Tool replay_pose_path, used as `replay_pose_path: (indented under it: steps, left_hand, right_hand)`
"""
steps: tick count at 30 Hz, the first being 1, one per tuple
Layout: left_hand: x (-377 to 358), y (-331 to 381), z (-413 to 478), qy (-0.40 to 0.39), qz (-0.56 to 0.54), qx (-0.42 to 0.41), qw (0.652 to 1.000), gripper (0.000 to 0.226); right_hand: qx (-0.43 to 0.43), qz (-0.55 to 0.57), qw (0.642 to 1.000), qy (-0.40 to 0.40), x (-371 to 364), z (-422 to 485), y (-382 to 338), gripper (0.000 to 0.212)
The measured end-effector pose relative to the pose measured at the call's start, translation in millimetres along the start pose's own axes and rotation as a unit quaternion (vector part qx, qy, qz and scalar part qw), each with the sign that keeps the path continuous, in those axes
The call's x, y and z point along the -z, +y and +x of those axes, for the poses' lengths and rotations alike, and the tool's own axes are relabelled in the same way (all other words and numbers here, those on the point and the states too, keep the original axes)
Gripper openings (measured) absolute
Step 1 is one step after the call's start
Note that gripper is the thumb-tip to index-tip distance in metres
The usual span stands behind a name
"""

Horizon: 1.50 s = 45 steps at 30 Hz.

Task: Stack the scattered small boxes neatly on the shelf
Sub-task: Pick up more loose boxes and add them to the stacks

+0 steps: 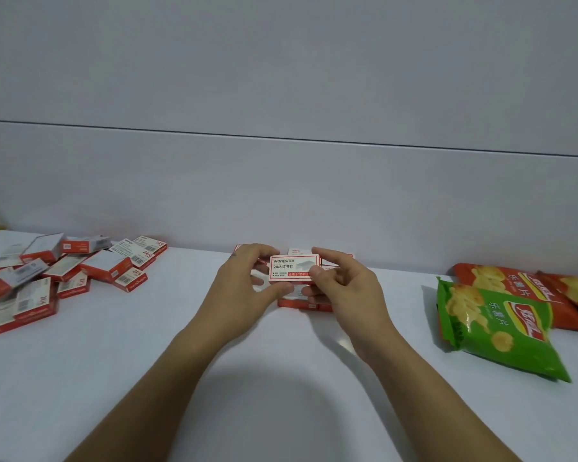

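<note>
A small red-and-white staple box [291,267] is held face up between both hands over a low stack of like boxes [302,304] near the back wall. My left hand [247,285] pinches its left end with thumb and fingers. My right hand [339,281] pinches its right end. The stack underneath is mostly hidden by my hands. A scattered heap of the same small boxes [57,275] lies at the far left of the white shelf surface [281,378].
A green chip bag [491,321] lies at the right, with two red chip bags [521,288] behind it. A grey wall panel [281,195] closes off the back of the shelf.
</note>
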<state>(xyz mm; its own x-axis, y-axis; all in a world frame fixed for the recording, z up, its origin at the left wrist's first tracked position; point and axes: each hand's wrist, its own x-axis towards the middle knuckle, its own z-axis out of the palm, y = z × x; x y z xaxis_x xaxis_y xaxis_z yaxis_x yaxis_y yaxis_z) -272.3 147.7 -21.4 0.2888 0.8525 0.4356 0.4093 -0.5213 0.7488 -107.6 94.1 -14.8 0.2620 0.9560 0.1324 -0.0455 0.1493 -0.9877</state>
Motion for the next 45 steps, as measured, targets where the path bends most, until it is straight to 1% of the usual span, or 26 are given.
replay_pose_path:
  steps: [2, 5, 8, 10, 13, 15, 17, 21, 23, 25, 29, 31, 33, 37, 40, 45]
  left_hand:
    - [6, 0, 5, 0.004, 0.046, -0.028, 0.999, 0.046]
    - [20, 0, 16, -0.02, 0.113, -0.053, 0.992, 0.047]
    - [38, -7, 27, -0.047, 0.173, -0.037, 0.983, 0.046]
    - [51, -15, 33, -0.059, 0.197, -0.02, 0.978, 0.04]
    - [73, -34, 43, -0.055, 0.239, 0.014, 0.969, 0.036]
    - [87, -51, 50, -0.061, 0.295, 0.039, 0.953, 0.036]
    - [96, -67, 59, -0.086, 0.358, 0.056, 0.928, 0.037]
    - [97, -89, 79, -0.117, 0.438, 0.065, 0.889, 0.038]
    - [93, -98, 87, -0.128, 0.45, 0.067, 0.881, 0.036]
    - [88, -105, 93, -0.137, 0.444, 0.059, 0.883, 0.031]
    - [83, -113, 100, -0.142, 0.405, 0.042, 0.902, 0.029]
    - [83, -115, 99, -0.135, 0.378, 0.047, 0.915, 0.031]
    - [83, -118, 98, -0.127, 0.368, 0.046, 0.92, 0.034]
    - [84, -122, 97, -0.119, 0.377, 0.014, 0.918, 0.025]
    - [80, -125, 98, -0.127, 0.393, -0.013, 0.911, 0.021]
    - [77, -126, 101, -0.129, 0.39, -0.022, 0.912, 0.02]
  right_hand:
    - [-0.006, -0.005, 1.0, -0.002, -4, 4, -2, 0.024]
    - [0.007, -0.042, 0.999, -0.017, -11, 14, -7, 0.024]
    - [0.018, -0.105, 0.993, -0.053, -25, 27, -13, 0.029]
    - [0.027, -0.156, 0.984, -0.082, -37, 35, -14, 0.034]
    - [0.054, -0.196, 0.975, -0.087, -51, 45, -11, 0.033]
    - [0.068, -0.209, 0.973, -0.076, -58, 50, -8, 0.032]
    - [0.077, -0.237, 0.966, -0.067, -64, 54, -4, 0.031]
    - [0.092, -0.319, 0.941, -0.066, -73, 59, 4, 0.03]
    - [0.096, -0.327, 0.939, -0.051, -75, 61, 5, 0.03]
    - [0.097, -0.334, 0.937, -0.033, -75, 65, 4, 0.029]
    - [0.091, -0.339, 0.937, -0.004, -76, 70, 0, 0.027]
    - [0.09, -0.341, 0.936, 0.007, -77, 72, -1, 0.027]
    - [0.092, -0.352, 0.931, 0.01, -80, 72, 1, 0.027]
    - [0.092, -0.363, 0.927, 0.011, -87, 71, 5, 0.025]
    - [0.092, -0.377, 0.922, 0.015, -90, 71, 6, 0.024]
    - [0.089, -0.396, 0.914, 0.008, -92, 69, 9, 0.024]
